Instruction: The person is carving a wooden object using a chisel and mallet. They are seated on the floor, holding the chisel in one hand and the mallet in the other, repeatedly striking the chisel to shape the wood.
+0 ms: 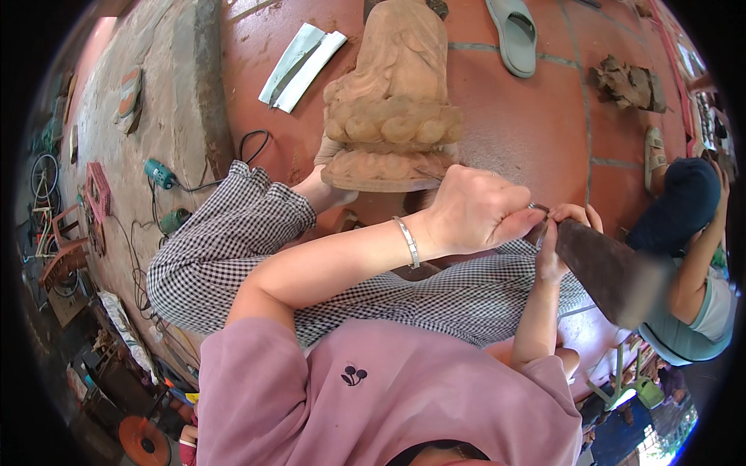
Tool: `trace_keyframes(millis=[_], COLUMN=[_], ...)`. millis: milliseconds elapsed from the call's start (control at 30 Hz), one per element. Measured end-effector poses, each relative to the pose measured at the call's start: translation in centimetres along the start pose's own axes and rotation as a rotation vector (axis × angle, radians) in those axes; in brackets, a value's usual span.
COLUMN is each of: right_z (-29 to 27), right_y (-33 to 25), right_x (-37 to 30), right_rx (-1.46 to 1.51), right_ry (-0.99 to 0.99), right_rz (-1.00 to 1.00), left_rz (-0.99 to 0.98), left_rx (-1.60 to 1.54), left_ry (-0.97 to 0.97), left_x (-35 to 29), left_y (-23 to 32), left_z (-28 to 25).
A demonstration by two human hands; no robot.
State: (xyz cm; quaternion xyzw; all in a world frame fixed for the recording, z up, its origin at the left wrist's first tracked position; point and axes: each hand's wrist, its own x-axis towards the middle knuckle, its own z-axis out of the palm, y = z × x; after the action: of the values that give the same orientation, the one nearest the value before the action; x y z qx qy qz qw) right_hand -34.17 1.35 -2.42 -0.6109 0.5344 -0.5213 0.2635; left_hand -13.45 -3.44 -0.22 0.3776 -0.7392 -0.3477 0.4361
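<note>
My left hand (pixel 482 208), with a bracelet at the wrist, is closed in a fist over the base edge of a carved wooden statue (pixel 388 124). A small bit of metal shows at its thumb; the rest of what it grips is hidden. Just right of it, my right hand (pixel 561 233) has its fingers curled round the narrow end of a dark tapered block (pixel 602 268). The block slants down to the right, its wide end blurred. The statue has a draped figure on a petalled base, which lies toward me beside my bare foot (pixel 330 190).
On the red tiled floor lie a white folded strip (pixel 299 66), a grey slipper (pixel 514 35) and a brown crumpled bundle (pixel 629 84). Green power tools (pixel 161 174) with cords rest at left on a concrete slab (pixel 171 93). Another person (pixel 684 210) sits close at right.
</note>
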Motion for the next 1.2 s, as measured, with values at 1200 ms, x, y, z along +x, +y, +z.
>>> trace_keyframes(millis=[1200], right_z=[1.2], right_y=[0.4], right_x=[0.2], right_rx=[-0.05], right_ry=[0.039], right_rz=[-0.25], left_rz=[-0.184], left_rx=[-0.076], left_ry=[-0.223], left_x=[-3.3], left_y=[-6.5], left_z=[-4.9])
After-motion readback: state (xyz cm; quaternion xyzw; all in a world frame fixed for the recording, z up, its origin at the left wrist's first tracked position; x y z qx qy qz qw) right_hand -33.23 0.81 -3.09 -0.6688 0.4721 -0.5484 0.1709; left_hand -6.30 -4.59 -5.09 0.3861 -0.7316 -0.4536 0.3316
